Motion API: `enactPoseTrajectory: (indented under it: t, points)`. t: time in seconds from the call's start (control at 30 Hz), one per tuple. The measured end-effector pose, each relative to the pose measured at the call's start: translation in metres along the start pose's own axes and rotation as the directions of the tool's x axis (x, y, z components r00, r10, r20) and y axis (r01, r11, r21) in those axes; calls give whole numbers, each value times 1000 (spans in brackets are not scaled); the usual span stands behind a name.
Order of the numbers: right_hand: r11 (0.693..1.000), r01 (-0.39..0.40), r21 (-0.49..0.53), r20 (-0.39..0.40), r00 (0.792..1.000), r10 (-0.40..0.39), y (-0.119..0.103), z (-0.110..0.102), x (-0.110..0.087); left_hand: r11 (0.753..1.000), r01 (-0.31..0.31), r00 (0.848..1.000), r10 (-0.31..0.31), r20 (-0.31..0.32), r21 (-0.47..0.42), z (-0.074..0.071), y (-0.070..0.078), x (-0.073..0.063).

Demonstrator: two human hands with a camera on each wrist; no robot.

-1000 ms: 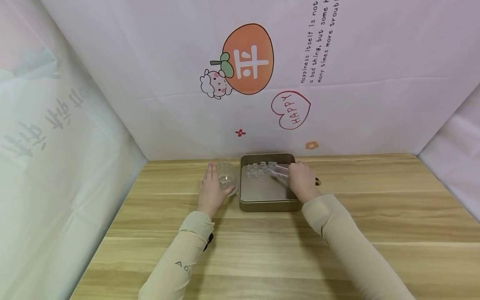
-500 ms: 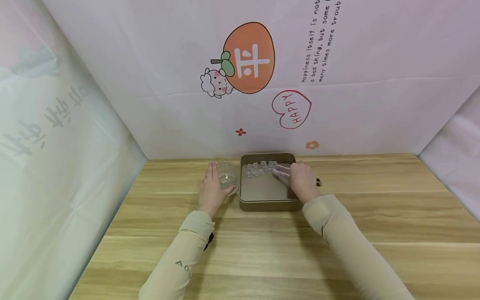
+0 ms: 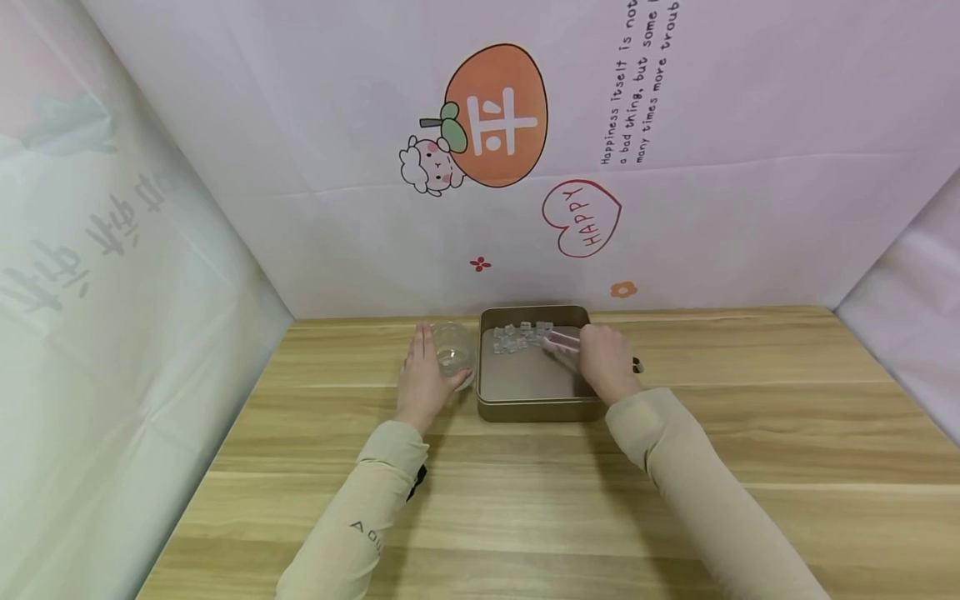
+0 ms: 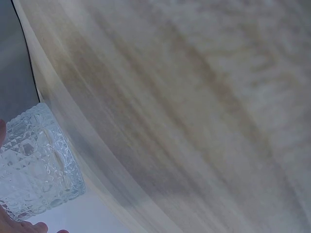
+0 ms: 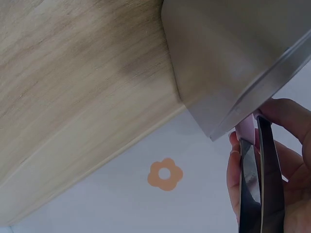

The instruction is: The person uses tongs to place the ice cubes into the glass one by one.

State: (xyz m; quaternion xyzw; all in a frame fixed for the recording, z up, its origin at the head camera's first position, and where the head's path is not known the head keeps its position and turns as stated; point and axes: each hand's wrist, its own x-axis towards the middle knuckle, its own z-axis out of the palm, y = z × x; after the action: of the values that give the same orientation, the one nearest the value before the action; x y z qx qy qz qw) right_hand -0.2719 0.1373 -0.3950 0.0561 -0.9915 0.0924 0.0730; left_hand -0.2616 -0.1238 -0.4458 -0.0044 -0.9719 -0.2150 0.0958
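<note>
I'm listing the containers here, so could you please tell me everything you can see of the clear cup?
The clear cup looks like glass, with a faceted pattern on its wall and a round, open mouth. It stands upright on the wooden table, left of the metal tin; whether they touch is unclear. The left hand holds it from the left and near sides. I cannot tell whether it contains anything.

White backdrop [image 3: 352,242] (orange flower [image 5: 156,177] low down)

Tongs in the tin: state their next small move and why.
Probably close the tongs on one of the clear cubes: the right hand holds their tips right by the cubes in the tin, and the left hand holds the glass. Whether they already grip one is unclear.
</note>
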Motion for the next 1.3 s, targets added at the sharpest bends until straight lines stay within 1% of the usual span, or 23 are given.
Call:
enactPoseTrajectory:
  t: [0.2, 0.43, 0.67, 0.83, 1.03, 1.3]
  points:
    - [1000, 6, -10, 0, 1000, -6, 0, -1, -1, 1000, 2, 1000, -2, 5, 5, 0, -1, 1]
    - [1000, -5, -30, 23, 1000, 6, -1, 2, 0, 1000, 5, 1000, -5, 13, 2, 1, -1, 1]
    - [999, -5, -46, 43, 999, 7, -4, 4, 0, 1000, 7, 1000, -7, 7, -4, 1, -1, 2]
    - [1000, -11, -27, 17, 1000, 12, -3, 6, 0, 1000, 11, 1000, -11, 11, -14, 1, -1, 1]
    - [1000, 4, -7, -27, 1000, -5, -1, 6, -1, 1000, 8, 1000, -7, 9, -8, 0, 0, 1]
    - [1000, 13, 0, -37, 999, -13, 0, 5, -2, 1000, 15, 1000, -15, 19, 5, -1, 0, 1]
